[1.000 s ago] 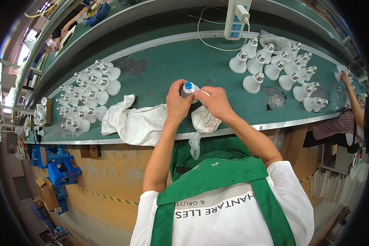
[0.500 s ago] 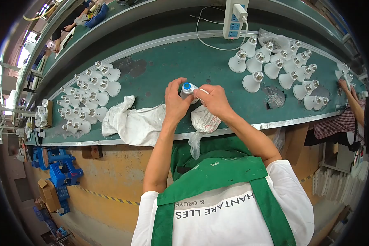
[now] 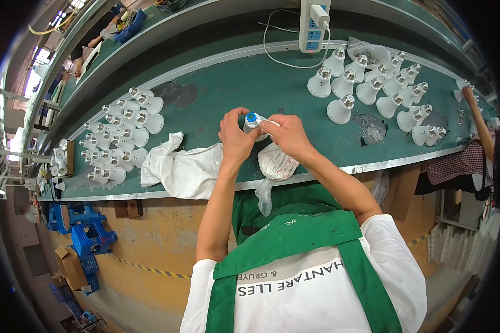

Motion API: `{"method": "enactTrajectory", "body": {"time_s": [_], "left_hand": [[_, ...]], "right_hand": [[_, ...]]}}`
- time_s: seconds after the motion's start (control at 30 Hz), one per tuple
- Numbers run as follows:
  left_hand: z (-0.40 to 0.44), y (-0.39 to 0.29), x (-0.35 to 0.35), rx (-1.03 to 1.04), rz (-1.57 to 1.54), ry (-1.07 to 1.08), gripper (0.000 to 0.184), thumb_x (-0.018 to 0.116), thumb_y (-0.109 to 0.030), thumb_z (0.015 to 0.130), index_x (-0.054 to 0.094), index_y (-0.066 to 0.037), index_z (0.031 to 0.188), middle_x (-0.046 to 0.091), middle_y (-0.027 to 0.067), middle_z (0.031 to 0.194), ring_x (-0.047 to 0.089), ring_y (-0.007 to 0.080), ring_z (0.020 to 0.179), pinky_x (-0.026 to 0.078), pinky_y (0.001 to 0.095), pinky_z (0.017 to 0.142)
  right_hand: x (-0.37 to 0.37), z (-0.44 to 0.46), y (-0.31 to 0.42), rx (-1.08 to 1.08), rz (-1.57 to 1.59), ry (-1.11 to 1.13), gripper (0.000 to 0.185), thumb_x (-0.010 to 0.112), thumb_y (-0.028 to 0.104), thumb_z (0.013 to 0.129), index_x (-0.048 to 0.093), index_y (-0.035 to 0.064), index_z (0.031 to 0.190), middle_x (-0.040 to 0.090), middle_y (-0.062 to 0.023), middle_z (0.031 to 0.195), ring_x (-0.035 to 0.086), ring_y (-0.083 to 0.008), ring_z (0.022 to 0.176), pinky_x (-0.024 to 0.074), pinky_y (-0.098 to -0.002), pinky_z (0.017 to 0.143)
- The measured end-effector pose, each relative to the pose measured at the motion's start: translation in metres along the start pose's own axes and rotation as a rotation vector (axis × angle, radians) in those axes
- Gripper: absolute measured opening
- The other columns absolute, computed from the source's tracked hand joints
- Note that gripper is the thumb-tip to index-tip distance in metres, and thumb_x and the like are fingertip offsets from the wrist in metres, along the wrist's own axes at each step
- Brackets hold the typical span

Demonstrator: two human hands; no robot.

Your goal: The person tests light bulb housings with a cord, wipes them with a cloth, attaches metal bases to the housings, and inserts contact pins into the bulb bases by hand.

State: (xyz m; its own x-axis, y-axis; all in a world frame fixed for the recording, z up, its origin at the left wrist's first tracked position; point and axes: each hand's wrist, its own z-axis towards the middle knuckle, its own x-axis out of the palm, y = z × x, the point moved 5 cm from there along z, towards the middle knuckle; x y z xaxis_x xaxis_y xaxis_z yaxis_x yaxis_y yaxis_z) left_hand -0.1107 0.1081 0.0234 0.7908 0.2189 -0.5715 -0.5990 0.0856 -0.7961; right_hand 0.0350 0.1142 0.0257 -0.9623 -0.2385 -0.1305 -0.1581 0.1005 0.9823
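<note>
In the middle of the bench, my left hand (image 3: pixel 238 136) curls its fingers and thumb around a white bulb housing with a blue top (image 3: pixel 253 118), which stands upright. My right hand (image 3: pixel 290 135) is closed in a pinch against the right side of that housing, on something small and whitish mostly hidden by the fingers. Just below the hands lies a white bundle in a clear plastic bag (image 3: pixel 276 162). A white cloth (image 3: pixel 191 167) is spread beside my left forearm.
White bulb housings with metal screw bases stand in groups at left (image 3: pixel 149 122) and right (image 3: pixel 340 109). Loose metal pins (image 3: pixel 371 129) lie near the right group. A power strip (image 3: pixel 313 34) with a plugged-in white cable rises at the back. A co-worker's arm (image 3: pixel 482 125) reaches in at far right.
Both my hands stay at the bulb housing, with only a slight shift of the fingers. At far right the co-worker's arm has stretched further over the bench. The view has shifted slightly.
</note>
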Motion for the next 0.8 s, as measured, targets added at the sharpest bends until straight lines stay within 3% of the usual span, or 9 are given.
{"method": "enactTrajectory", "body": {"time_s": [0.23, 0.43, 0.53, 0.63, 0.8], "left_hand": [[0.002, -0.001, -0.001, 0.085, 0.009, 0.05, 0.043, 0.074, -0.015, 0.063, 0.057, -0.011, 0.103, 0.054, 0.0052, 0.111, 0.047, 0.0273, 0.106, 0.035, 0.041, 0.089], [0.003, 0.002, 0.001, -0.019, -0.034, 0.061, 0.046, 0.075, -0.016, 0.064, 0.057, -0.011, 0.106, 0.054, 0.0052, 0.112, 0.046, 0.0271, 0.108, 0.035, 0.0411, 0.09], [0.005, -0.001, -0.002, 0.09, 0.001, 0.082, 0.05, 0.077, -0.019, 0.063, 0.055, -0.011, 0.107, 0.054, 0.0058, 0.112, 0.047, 0.0273, 0.107, 0.035, 0.0405, 0.09], [0.001, -0.009, -0.004, 0.044, -0.021, 0.003, 0.046, 0.076, -0.018, 0.063, 0.057, -0.01, 0.103, 0.055, 0.0055, 0.111, 0.047, 0.0273, 0.107, 0.036, 0.0402, 0.09], [0.003, 0.0, -0.001, 0.004, -0.016, 0.069, 0.048, 0.077, -0.019, 0.064, 0.057, -0.011, 0.107, 0.054, 0.0052, 0.114, 0.046, 0.0274, 0.11, 0.035, 0.041, 0.092]], "right_hand": [[0.0, 0.004, -0.006, -0.008, 0.021, 0.002, 0.028, 0.057, 0.026, 0.079, 0.067, 0.0009, 0.075, 0.056, -0.0058, 0.056, 0.048, -0.0125, 0.054, 0.0381, -0.0298, 0.052], [0.001, 0.004, -0.006, -0.007, 0.058, 0.003, 0.028, 0.057, 0.026, 0.078, 0.066, 0.0003, 0.074, 0.054, -0.005, 0.055, 0.047, -0.0119, 0.053, 0.0373, -0.0294, 0.051], [0.001, 0.004, -0.007, 0.008, 0.076, 0.006, 0.027, 0.058, 0.025, 0.078, 0.065, -0.0002, 0.073, 0.053, -0.0046, 0.054, 0.047, -0.0117, 0.053, 0.037, -0.0294, 0.051], [0.001, 0.005, -0.008, 0.004, 0.078, 0.005, 0.027, 0.058, 0.025, 0.078, 0.065, -0.0005, 0.072, 0.053, -0.0044, 0.054, 0.046, -0.0116, 0.052, 0.0367, -0.0295, 0.05], [0.002, 0.007, -0.01, -0.002, 0.081, 0.004, 0.027, 0.058, 0.025, 0.077, 0.064, -0.0009, 0.071, 0.052, -0.0047, 0.052, 0.046, -0.0117, 0.052, 0.0366, -0.0301, 0.05]]}}
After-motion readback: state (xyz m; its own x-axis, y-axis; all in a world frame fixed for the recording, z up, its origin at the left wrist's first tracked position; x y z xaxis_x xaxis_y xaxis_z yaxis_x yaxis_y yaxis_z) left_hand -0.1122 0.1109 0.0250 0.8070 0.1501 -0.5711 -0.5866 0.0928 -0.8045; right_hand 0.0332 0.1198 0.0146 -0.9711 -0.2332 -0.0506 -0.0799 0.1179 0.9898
